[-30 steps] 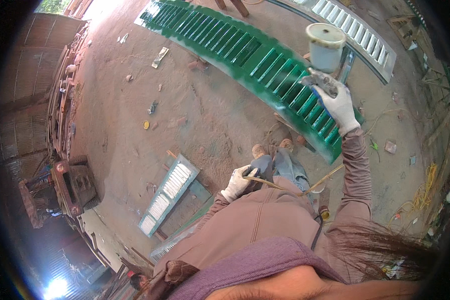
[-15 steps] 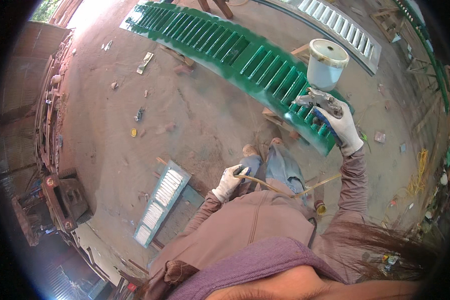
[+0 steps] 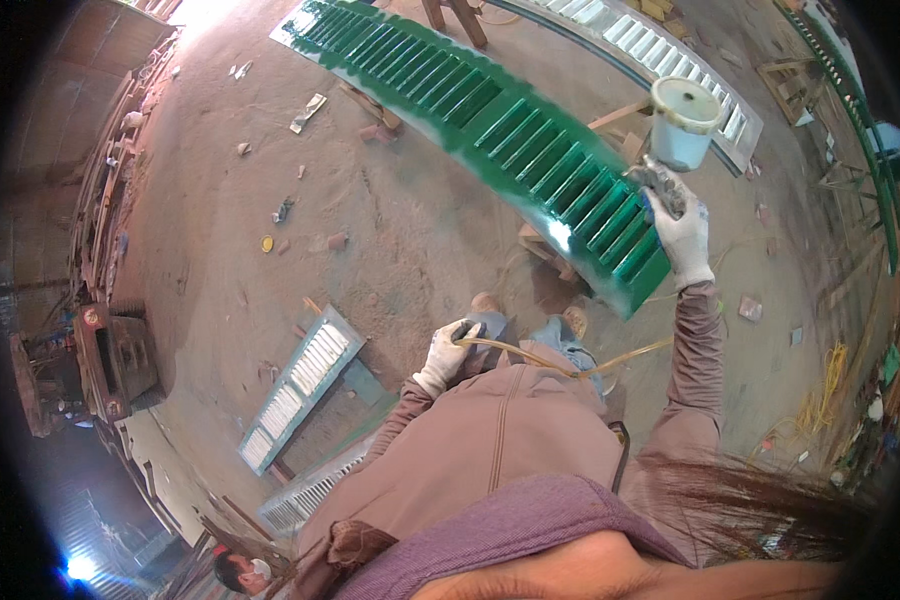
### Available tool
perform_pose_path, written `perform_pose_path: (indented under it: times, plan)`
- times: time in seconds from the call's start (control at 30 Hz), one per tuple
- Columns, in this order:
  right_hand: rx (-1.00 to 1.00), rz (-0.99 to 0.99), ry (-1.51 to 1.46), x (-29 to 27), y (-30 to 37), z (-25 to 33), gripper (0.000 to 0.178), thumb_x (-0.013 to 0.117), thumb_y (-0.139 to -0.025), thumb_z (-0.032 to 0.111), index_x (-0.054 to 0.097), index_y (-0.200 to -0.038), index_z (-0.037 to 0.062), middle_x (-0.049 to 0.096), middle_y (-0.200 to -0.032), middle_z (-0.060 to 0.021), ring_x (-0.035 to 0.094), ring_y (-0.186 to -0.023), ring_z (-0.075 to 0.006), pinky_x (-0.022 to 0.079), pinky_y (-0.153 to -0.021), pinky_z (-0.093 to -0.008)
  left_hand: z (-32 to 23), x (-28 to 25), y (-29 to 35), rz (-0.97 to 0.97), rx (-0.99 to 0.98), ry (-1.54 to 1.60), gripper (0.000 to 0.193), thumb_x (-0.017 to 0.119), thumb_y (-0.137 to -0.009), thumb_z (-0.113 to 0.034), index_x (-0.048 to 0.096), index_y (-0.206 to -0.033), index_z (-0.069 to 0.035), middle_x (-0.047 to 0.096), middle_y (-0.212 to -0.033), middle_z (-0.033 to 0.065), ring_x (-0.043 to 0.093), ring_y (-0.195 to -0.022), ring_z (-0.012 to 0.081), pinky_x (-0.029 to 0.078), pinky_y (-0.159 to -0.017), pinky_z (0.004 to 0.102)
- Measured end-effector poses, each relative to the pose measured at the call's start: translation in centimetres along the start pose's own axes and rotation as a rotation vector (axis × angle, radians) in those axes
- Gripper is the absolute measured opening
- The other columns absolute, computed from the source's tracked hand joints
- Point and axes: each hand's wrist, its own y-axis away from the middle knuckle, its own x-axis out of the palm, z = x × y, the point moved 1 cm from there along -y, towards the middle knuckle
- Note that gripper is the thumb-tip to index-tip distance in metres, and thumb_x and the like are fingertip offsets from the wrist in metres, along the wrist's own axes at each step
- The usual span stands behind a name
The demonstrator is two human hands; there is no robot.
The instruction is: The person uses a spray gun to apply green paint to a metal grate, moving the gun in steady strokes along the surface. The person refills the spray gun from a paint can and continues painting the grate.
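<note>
Clasping a spray gun [image 3: 660, 180], the right grip [image 3: 684, 238] hides its handle; the left grip [image 3: 443, 358] holds a hose [image 3: 515, 349]

The shutter [image 3: 482, 112] lies left of the spray gun [image 3: 664, 185].

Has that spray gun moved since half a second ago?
Yes. Judged against the green louvered panel, the spray gun has shifted rightward in the picture: its nozzle appeared over the slats then, and now appears by the panel's upper-right long edge.
</note>
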Motion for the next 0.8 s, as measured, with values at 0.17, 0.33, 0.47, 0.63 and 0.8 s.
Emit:
perform_pose_path:
  times: [0.17,0.33,0.47,0.63,0.8]
  plan:
    - [0.194,0.345,-0.355,-1.5,3.0,3.2,0.037,0.062,-0.090,0.004,0.061,-0.127,0.0009,0.069,-0.117,-0.0049,0.063,-0.106,-0.0098,0.048,-0.093,-0.0268,-0.1,2.9,0.7,0.012,0.017,-0.036,0.024,0.067,-0.090,-0.020,0.065,-0.091,0.004,0.067,-0.078,0.0118,0.058,-0.071,0.0115,0.048,-0.065,0.0309]
    - [0.239,0.421,-0.460,-2.7,3.2,1.2,0.038,0.063,-0.091,0.009,0.061,-0.129,0.0053,0.070,-0.109,-0.0011,0.059,-0.084,-0.0042,0.046,-0.072,-0.0196,-1.4,4.2,1.6,0.004,-0.022,-0.060,0.023,0.066,-0.091,-0.019,0.064,-0.090,0.003,0.066,-0.077,0.0114,0.056,-0.071,0.0109,0.048,-0.066,0.0303]
    - [0.366,0.232,-0.157,-3.9,1.9,-1.6,0.037,0.067,-0.089,0.012,0.064,-0.125,0.0057,0.071,-0.111,-0.0046,0.066,-0.096,-0.0109,0.051,-0.085,-0.0264,0.2,5.0,2.7,-0.031,-0.091,-0.004,0.022,0.065,-0.091,-0.018,0.065,-0.090,0.003,0.067,-0.078,0.0104,0.056,-0.071,0.0107,0.048,-0.067,0.0300]
    - [0.046,-0.061,0.010,-5.3,1.9,-4.0,0.035,0.068,-0.088,0.011,0.064,-0.122,0.0032,0.070,-0.114,-0.0088,0.068,-0.100,-0.0155,0.052,-0.087,-0.0300,-1.0,6.5,3.3,-0.070,-0.022,-0.092,0.021,0.066,-0.091,-0.019,0.064,-0.090,0.002,0.068,-0.079,0.0112,0.054,-0.068,0.0130,0.047,-0.065,0.0309]
    - [0.064,0.097,-0.116,-5.2,3.7,-5.0,0.036,0.065,-0.089,0.007,0.061,-0.125,0.0006,0.070,-0.114,-0.0100,0.066,-0.105,-0.0157,0.050,-0.091,-0.0291,0.2,7.7,3.3,-0.038,-0.049,-0.087,0.021,0.065,-0.091,-0.019,0.064,-0.086,0.001,0.067,-0.076,0.0127,0.051,-0.064,0.0147,0.046,-0.062,0.0328]
